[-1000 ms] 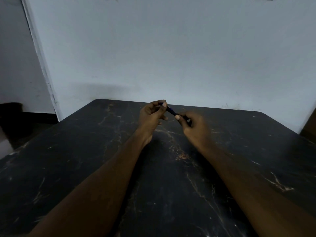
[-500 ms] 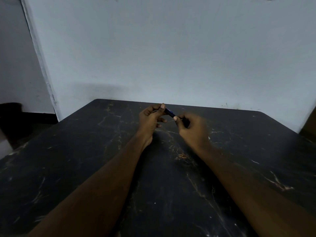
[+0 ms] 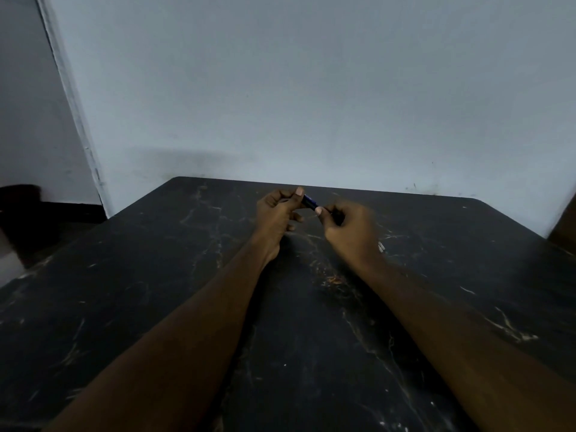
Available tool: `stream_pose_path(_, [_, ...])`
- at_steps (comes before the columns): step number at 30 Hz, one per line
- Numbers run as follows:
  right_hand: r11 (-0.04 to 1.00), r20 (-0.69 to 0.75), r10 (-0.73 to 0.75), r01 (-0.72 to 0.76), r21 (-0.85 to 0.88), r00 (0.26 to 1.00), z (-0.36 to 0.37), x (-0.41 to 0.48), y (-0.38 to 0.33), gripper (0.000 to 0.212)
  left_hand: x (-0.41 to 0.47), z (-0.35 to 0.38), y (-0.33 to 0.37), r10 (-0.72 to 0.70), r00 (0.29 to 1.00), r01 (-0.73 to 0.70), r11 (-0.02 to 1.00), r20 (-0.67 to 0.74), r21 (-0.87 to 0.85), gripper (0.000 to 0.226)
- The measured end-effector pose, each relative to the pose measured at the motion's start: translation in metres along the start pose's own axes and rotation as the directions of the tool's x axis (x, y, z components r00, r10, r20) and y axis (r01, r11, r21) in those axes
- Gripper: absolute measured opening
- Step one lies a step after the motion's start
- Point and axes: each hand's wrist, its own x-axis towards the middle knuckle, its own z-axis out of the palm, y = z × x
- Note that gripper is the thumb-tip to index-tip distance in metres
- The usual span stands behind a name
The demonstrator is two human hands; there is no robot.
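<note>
My left hand (image 3: pixel 277 213) and right hand (image 3: pixel 352 227) each pinch an end of the slim blue stick (image 3: pixel 309 201) above the counter (image 3: pixel 156 307). I reckon an uneven pull could fling it toward three o'clock.

A black bench (image 3: pixel 149 307) veined with pale streaks meets a grey wall (image 3: pixel 311 88) at its far edge; a dark shape (image 3: pixel 28 213) sits beyond its left edge.
</note>
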Motion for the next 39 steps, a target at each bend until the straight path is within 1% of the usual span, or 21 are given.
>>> stream_pose_path(4, [1.0, 0.002, -0.014, 0.014, -0.005, 1.0, -0.002, 0.001, -0.002, 0.027, -0.001, -0.001, 0.003, -0.02, 1.0, 0.02, 1.0, -0.012, 0.011, 0.017])
stream_pose_path(6, [1.0, 0.017, 0.002, -0.002, -0.011, 1.0, -0.005, 0.002, -0.002, 0.026, -0.003, 0.0, 0.005, -0.024, 1.0, 0.024, 0.999, -0.004, 0.027, 0.014])
stream_pose_path(8, [1.0, 0.041, 0.027, -0.027, 0.005, 0.999, -0.007, 0.004, 0.0, 0.026, -0.006, 0.002, 0.007, 0.005, 1.0, -0.006, 0.998, 0.014, 0.058, 0.013])
stream_pose_path(11, [1.0, 0.095, 0.009, -0.007, -0.025, 0.995, -0.011, 0.004, 0.002, 0.029, -0.007, 0.003, 0.01, 0.065, 0.997, -0.067, 0.996, 0.038, 0.065, 0.023])
stream_pose_path(13, [0.998, 0.127, -0.011, 0.019, -0.058, 0.992, -0.012, 0.004, 0.003, 0.029, -0.006, 0.001, 0.011, 0.07, 0.997, -0.07, 0.995, 0.015, 0.067, 0.025])
stream_pose_path(14, [0.998, 0.125, -0.007, 0.015, -0.062, 0.992, -0.014, 0.005, 0.004, 0.032, -0.004, -0.001, 0.011, 0.07, 0.998, -0.069, 0.994, -0.006, 0.079, 0.024])
stream_pose_path(16, [0.996, 0.092, 0.031, -0.024, -0.08, 0.995, -0.021, 0.01, 0.008, 0.035, 0.0, -0.005, 0.009, 0.066, 0.997, -0.06, 0.986, -0.034, 0.155, 0.021])
stream_pose_path(18, [0.981, 0.052, 0.081, -0.07, -0.181, 0.995, -0.032, 0.013, 0.015, 0.029, 0.004, -0.008, 0.005, 0.075, 0.997, -0.063, 0.963, -0.033, 0.263, 0.017])
stream_pose_path(19, [0.964, 0.043, 0.105, -0.091, -0.25, 0.994, -0.037, 0.014, 0.018, 0.025, 0.006, -0.01, 0.002, 0.086, 0.996, -0.074, 0.942, -0.024, 0.328, 0.014])
stream_pose_path(21, [0.921, 0.07, 0.184, -0.147, -0.362, 0.98, -0.046, 0.013, 0.023, 0.021, 0.008, -0.011, -0.002, 0.092, 0.996, -0.087, 0.877, 0.012, 0.473, 0.016])
stream_pose_path(24, [0.857, 0.148, 0.293, -0.191, -0.478, 0.945, -0.054, 0.012, 0.024, 0.024, 0.009, -0.012, -0.008, 0.068, 0.996, -0.09, 0.743, 0.06, 0.663, 0.036])
stream_pose_path(25, [0.845, 0.169, 0.312, -0.192, -0.5, 0.935, -0.055, 0.012, 0.023, 0.026, 0.009, -0.012, -0.009, 0.062, 0.996, -0.085, 0.693, 0.058, 0.716, 0.039])
stream_pose_path(27, [0.831, 0.192, 0.334, -0.192, -0.523, 0.923, -0.056, 0.012, 0.021, 0.029, 0.009, -0.014, -0.009, 0.044, 0.997, -0.082, 0.593, 0.07, 0.801, 0.035])
stream_pose_path(30, [0.822, 0.216, 0.349, -0.187, -0.538, 0.912, -0.054, 0.013, 0.02, 0.03, 0.01, -0.015, -0.009, 0.01, 0.994, -0.101, 0.475, 0.109, 0.874, 0.029])
stream_pose_path(33, [0.842, 0.235, 0.361, -0.208, -0.497, 0.902, -0.053, 0.013, 0.021, 0.026, 0.01, -0.015, -0.01, 0.011, 0.992, -0.122, 0.406, 0.128, 0.906, 0.031])
stream_pose_path(35, [0.858, 0.239, 0.356, -0.215, -0.466, 0.903, -0.05, 0.013, 0.021, 0.023, 0.011, -0.015, -0.01, 0.015, 0.991, -0.129, 0.38, 0.133, 0.916, 0.032])
stream_pose_path(39, [0.888, 0.289, 0.333, -0.196, -0.417, 0.898, -0.039, 0.01, 0.015, 0.022, 0.013, -0.016, -0.012, 0.012, 0.991, -0.126, 0.393, 0.131, 0.911, 0.031])
